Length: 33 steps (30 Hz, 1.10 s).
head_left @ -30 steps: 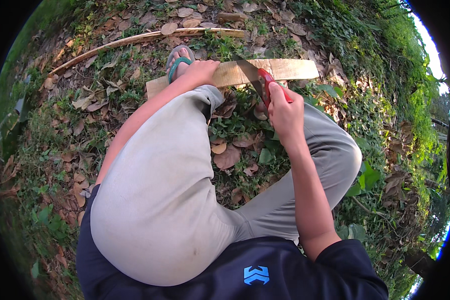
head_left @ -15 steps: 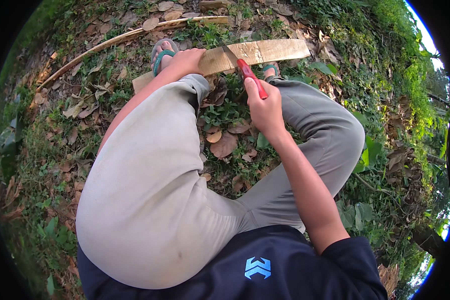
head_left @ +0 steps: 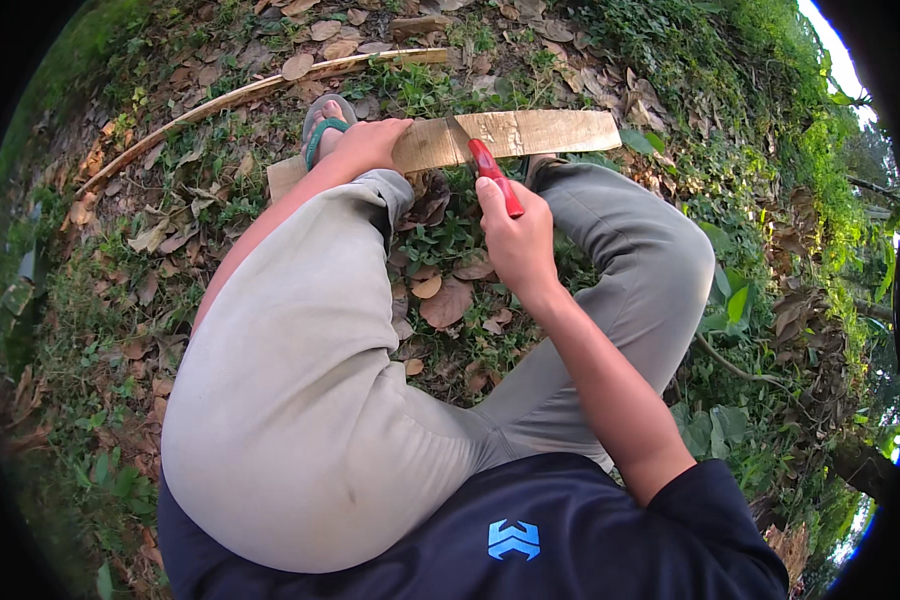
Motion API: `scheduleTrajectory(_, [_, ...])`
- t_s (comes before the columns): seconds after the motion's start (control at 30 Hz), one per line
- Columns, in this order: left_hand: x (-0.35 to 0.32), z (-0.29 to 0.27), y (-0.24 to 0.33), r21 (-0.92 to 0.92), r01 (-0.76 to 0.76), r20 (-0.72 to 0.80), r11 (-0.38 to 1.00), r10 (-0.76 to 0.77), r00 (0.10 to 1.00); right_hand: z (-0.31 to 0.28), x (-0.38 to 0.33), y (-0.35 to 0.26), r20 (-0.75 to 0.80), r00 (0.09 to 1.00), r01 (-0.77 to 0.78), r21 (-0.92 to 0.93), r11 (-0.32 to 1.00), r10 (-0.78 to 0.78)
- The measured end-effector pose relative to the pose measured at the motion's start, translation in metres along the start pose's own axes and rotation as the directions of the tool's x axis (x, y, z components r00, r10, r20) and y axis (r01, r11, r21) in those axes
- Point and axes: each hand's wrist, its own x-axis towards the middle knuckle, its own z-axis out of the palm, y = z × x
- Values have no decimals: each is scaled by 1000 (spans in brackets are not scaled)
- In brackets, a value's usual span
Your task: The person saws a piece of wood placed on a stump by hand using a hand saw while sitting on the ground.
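A pale wooden board (head_left: 550, 133) lies crosswise in front of me, across my sandalled feet. My left hand (head_left: 374, 143) grips it left of the middle, its thumb side at the near edge; some of the fingers are hidden. In my right hand (head_left: 519, 238), the fingers are wrapped round the red handle of a saw (head_left: 494, 176). Its dark, narrow blade rests across the board, just right of my left hand. Teeth are too small to make out. A whitish scuffed patch marks the board's face right of the blade.
A long, thin, curved wooden strip (head_left: 240, 96) lies on the ground at the far left. Dry leaves (head_left: 446, 303) and low green plants cover the soil. My bent left knee and right leg (head_left: 630, 240) frame the ground below the board. Dense foliage rises at the right.
My right hand and the saw have drawn slightly back toward me, and the handle sits lower. The board appears a little lower in the view, still under my left hand.
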Motion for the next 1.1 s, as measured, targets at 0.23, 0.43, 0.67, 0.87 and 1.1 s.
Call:
scheduleTrajectory(0.23, [7, 11, -1, 115, 19, 64, 993, -26, 998, -2, -10, 18, -57, 993, 101, -53, 993, -104])
scheduleTrajectory(0.43, [6, 14, -3, 131, 7, 35, 991, -11, 999, -11, 27, -11, -30, 999, 21, -94, 995, -24])
scheduleTrajectory(0.67, [9, 11, 0, 173, 18, 19, 985, -22, 1000, 3, 90, -41, 128, 990, 88, -233, 968, -59])
scheduleTrajectory(0.87, [11, 22, -12, 138, 25, 17, 990, -28, 999, 27, 98, -10, 52, 998, -20, -167, 986, 29])
scheduleTrajectory(1.1, [12, 17, -11, 139, 19, 16, 990, -22, 1000, 18, 33, 60, 0, 999, 34, 91, 995, -34])
